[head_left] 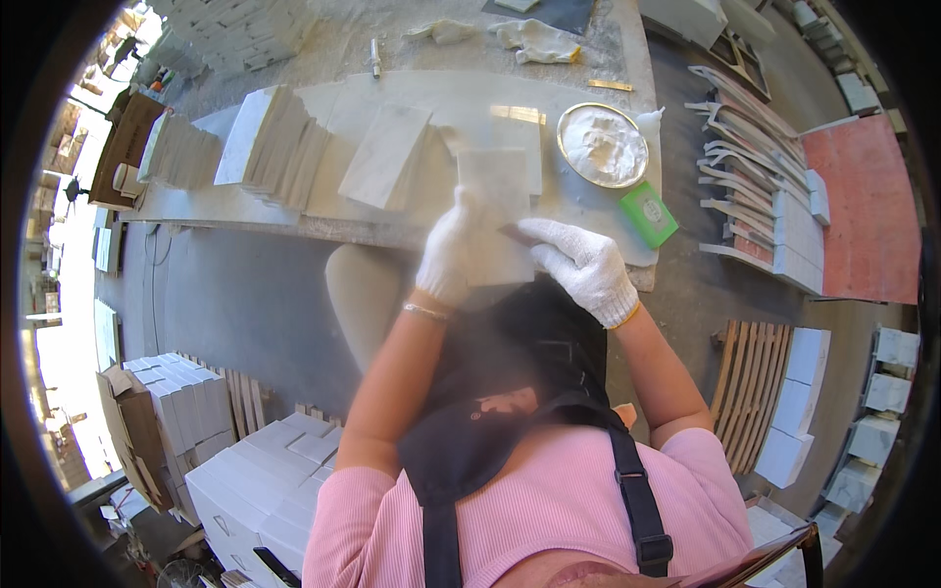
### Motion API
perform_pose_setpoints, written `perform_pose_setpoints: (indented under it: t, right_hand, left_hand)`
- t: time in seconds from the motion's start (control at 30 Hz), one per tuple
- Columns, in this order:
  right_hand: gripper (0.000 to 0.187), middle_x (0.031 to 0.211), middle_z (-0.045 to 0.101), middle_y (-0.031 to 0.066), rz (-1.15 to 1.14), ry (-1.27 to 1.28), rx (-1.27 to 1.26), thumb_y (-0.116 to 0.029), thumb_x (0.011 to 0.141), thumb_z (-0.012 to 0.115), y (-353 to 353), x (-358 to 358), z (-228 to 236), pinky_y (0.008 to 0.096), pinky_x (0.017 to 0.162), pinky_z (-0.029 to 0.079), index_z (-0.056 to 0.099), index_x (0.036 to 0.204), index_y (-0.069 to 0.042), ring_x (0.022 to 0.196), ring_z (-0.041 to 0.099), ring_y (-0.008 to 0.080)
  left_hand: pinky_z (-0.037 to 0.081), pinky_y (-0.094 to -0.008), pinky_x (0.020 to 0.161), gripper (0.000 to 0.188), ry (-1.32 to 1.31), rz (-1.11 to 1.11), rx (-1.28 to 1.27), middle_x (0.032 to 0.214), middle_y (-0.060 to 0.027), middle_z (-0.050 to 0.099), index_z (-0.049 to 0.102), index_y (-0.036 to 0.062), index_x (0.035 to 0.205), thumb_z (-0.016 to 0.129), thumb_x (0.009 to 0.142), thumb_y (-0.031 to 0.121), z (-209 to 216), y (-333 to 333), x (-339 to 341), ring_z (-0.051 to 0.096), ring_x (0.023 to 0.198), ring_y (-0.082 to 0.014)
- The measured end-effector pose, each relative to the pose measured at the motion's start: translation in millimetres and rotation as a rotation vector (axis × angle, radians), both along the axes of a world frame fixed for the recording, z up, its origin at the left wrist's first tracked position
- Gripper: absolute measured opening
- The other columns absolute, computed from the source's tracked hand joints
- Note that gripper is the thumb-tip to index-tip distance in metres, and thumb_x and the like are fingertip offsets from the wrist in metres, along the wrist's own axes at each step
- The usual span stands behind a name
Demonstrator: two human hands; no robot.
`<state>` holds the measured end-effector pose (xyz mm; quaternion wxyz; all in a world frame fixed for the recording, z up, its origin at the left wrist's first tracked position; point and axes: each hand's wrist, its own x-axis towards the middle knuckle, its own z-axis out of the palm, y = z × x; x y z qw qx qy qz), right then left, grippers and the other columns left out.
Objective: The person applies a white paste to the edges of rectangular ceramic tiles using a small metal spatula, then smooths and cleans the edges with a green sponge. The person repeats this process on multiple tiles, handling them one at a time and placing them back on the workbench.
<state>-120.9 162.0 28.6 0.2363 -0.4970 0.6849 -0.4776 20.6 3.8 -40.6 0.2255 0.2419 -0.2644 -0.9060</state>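
Both my hands wear white knitted gloves. My left hand (449,250) is closed on the left edge of a pale rectangular stone tile (493,176), held up in front of my apron at the table's near edge. From the right, my right hand (586,265) pinches a small thin dark piece (513,233) against or just over the tile's face; blur hides its exact kind. Behind the tile, more pale tiles (387,157) lie on the table (578,223). A round bowl (561,132) of white paste (603,145) stands right of them, beside a green box (648,216).
Rows of stacked tiles (270,147) stand on the table's left. Crumpled white gloves (534,41) and a white marker-like stick (374,59) lie at the back. A rack of curved strips (740,167) stands on the right. White boxes (260,490) are piled at the lower left.
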Motion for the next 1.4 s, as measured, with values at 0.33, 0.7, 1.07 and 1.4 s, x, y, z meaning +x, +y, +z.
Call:
perform_pose_setpoints:
  t: [0.33,0.7,1.07,1.4]
  right_hand:
    - [0.042,0.103,0.073,0.0057,-0.038,-0.08,0.05,0.003,0.094,0.07,33,-27,8,0.0247,0.071,0.057,0.066,0.136,-0.001,0.083,0.066,0.0087]
    - [0.034,0.105,0.078,0.0101,-0.444,0.557,0.333,-0.025,0.095,0.075,11,-128,13,0.0358,0.076,0.057,0.072,0.127,-0.018,0.088,0.074,0.0219]
    - [0.028,0.111,0.075,0.0165,-0.223,0.871,0.909,-0.038,0.097,0.061,-40,-132,11,0.0507,0.087,0.056,0.074,0.118,-0.025,0.099,0.072,0.0391]
    - [0.066,0.141,0.063,0.0157,-0.109,0.583,0.028,-0.032,0.083,0.086,-16,-33,38,0.0431,0.113,0.047,0.064,0.142,-0.012,0.129,0.06,0.0343]
  left_hand:
    - [0.056,-0.0397,0.095,0.062,0.018,0.122,0.092,0.12,-0.007,0.068,0.061,0.0049,0.134,0.058,0.103,0.058,8,-13,0,0.066,0.11,-0.0223]
    - [0.059,-0.0397,0.09,0.062,0.113,0.087,0.231,0.12,-0.0106,0.07,0.058,0.0029,0.138,0.058,0.105,0.055,12,-2,1,0.07,0.104,-0.0237]
    - [0.058,-0.0406,0.094,0.061,0.145,0.095,0.264,0.124,-0.0119,0.068,0.057,0.0017,0.139,0.057,0.105,0.053,21,0,1,0.069,0.109,-0.0247]
    - [0.054,-0.0429,0.101,0.063,0.05,0.074,0.225,0.132,-0.0112,0.065,0.054,0.0036,0.145,0.054,0.107,0.054,8,-1,0,0.065,0.118,-0.0258]
